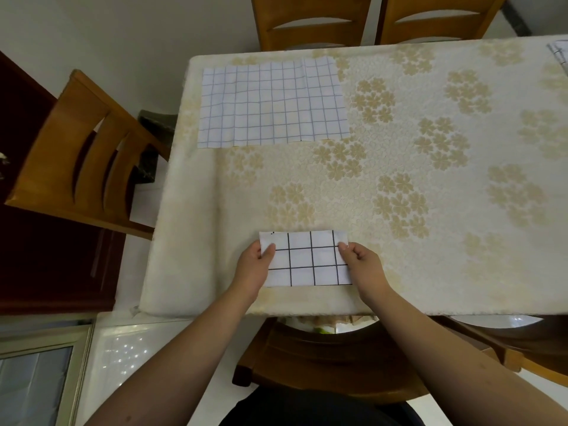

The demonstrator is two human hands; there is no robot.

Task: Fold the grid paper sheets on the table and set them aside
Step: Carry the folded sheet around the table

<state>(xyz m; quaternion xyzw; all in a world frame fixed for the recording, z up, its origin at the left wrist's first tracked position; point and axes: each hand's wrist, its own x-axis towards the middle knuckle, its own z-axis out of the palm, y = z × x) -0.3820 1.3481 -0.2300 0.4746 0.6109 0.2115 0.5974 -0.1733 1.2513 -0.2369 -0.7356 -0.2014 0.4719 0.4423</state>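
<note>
A folded white sheet with thick black grid lines [307, 259] lies near the table's front edge. My left hand [253, 265] pinches its left edge, thumb on top. My right hand [362, 264] pinches its right edge the same way. At the far left of the table [430, 272] lie large flat grid sheets [272, 101] with thin blue-grey lines, overlapping one another. At the far right corner, the edge of another grid sheet [560, 55] shows, mostly cut off by the frame.
A cream tablecloth with a tan flower pattern covers the table. Wooden chairs stand at the left [80, 155], at the far side [313, 21] and under me [332, 361]. A dark wooden cabinet [40, 256] is at the left.
</note>
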